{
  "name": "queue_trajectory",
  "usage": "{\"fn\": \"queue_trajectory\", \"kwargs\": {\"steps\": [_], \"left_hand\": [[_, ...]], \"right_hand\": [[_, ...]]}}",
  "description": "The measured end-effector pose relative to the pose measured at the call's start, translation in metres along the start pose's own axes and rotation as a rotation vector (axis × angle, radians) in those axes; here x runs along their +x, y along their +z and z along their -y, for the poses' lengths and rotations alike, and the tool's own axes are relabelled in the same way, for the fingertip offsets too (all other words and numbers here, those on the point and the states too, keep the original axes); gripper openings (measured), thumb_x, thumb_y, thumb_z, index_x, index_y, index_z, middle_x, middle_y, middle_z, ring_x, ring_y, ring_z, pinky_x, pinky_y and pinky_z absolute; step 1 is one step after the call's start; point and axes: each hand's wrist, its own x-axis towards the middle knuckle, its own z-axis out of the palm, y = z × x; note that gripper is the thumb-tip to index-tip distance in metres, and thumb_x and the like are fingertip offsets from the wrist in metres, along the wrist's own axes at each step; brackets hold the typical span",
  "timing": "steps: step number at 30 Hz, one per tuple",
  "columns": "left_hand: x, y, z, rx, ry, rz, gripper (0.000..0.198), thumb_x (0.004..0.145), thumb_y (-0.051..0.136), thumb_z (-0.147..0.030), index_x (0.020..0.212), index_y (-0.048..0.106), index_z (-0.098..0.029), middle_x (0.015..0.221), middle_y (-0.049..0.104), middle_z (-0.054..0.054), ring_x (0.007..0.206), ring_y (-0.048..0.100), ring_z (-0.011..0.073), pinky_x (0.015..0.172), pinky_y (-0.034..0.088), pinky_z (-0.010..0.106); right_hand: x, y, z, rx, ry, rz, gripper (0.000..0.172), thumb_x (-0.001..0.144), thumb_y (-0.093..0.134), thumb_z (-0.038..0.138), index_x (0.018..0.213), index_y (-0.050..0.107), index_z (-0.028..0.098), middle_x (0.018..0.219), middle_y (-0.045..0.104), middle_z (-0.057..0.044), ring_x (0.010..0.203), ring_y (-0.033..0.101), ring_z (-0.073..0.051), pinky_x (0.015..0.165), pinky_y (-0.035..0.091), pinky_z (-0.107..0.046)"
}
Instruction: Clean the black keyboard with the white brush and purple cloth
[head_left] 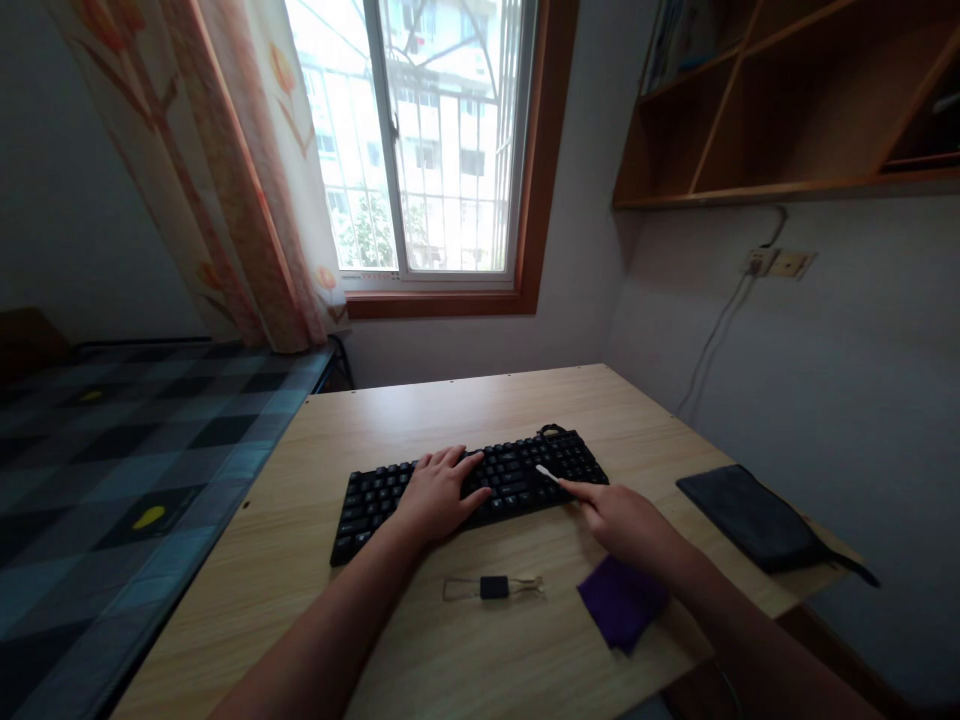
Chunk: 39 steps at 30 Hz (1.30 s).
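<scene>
A black keyboard (510, 470) lies slantwise across the wooden table. My left hand (439, 495) rests on its left-middle keys, fingers spread, holding nothing. In my right hand (611, 510) a thin white-tipped stick, which looks like a cotton swab (546, 472), is pinched between thumb and fingers. Its tip is over the keys towards the keyboard's right side; whether it touches them I cannot tell. In front of the keyboard lies a wire keycap puller (493, 587) with a black middle. A purple cloth (621, 605) is spread below my right wrist, partly hidden by the forearm.
A black zip pouch (750, 510) with a strap lies at the table's right edge. The keyboard's cable (553, 429) is bundled behind it. Left of the table (420, 415) is a bed (202, 420) with checked bedding. Wall shelves (810, 100) hang at the upper right.
</scene>
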Motion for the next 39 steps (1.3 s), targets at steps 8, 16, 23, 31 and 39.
{"fn": "queue_trajectory", "kwargs": {"steps": [8,16,23,31,39], "left_hand": [[0.000,0.001,0.000,0.012,0.002,-0.006,0.063,0.093,0.049,-0.065,0.145,0.053,-0.029,0.152,0.051,0.010,0.140,0.044,0.0335,0.116,0.030,0.053],[0.000,0.001,0.001,0.008,0.000,-0.002,0.063,0.093,0.050,-0.064,0.145,0.053,-0.029,0.152,0.051,0.010,0.140,0.044,0.0338,0.115,0.031,0.054],[0.000,0.000,0.001,-0.027,-0.004,0.004,0.063,0.092,0.051,-0.064,0.145,0.053,-0.029,0.152,0.050,0.010,0.140,0.043,0.0346,0.117,0.029,0.055],[0.000,-0.003,-0.001,0.002,-0.009,0.021,0.064,0.092,0.049,-0.065,0.145,0.053,-0.029,0.153,0.050,0.010,0.141,0.043,0.0327,0.116,0.031,0.051],[-0.001,0.000,0.003,0.009,-0.005,0.019,0.063,0.092,0.050,-0.066,0.145,0.053,-0.032,0.152,0.051,0.008,0.139,0.044,0.0328,0.115,0.032,0.051]], "right_hand": [[-0.004,0.000,-0.002,0.085,-0.044,-0.052,0.049,0.094,0.045,0.023,0.141,0.061,0.030,0.121,0.074,-0.006,0.105,0.072,-0.023,0.089,0.051,-0.030],[0.002,0.007,-0.005,0.040,-0.020,-0.002,0.050,0.093,0.045,0.022,0.139,0.062,0.029,0.124,0.072,-0.008,0.107,0.071,-0.027,0.090,0.052,-0.035],[0.017,-0.023,-0.030,0.186,-0.101,-0.112,0.048,0.091,0.045,0.025,0.134,0.067,0.027,0.131,0.069,-0.006,0.117,0.066,-0.026,0.100,0.047,-0.037],[0.078,-0.040,-0.061,0.757,0.037,-0.117,0.060,0.077,0.046,0.025,0.134,0.058,0.016,0.061,0.056,0.002,0.049,0.047,-0.013,0.048,0.037,-0.024],[0.089,0.000,-0.087,0.956,0.022,-0.083,0.057,0.080,0.046,0.033,0.134,0.051,0.016,0.053,0.035,0.011,0.043,0.028,-0.010,0.043,0.022,-0.022]]}}
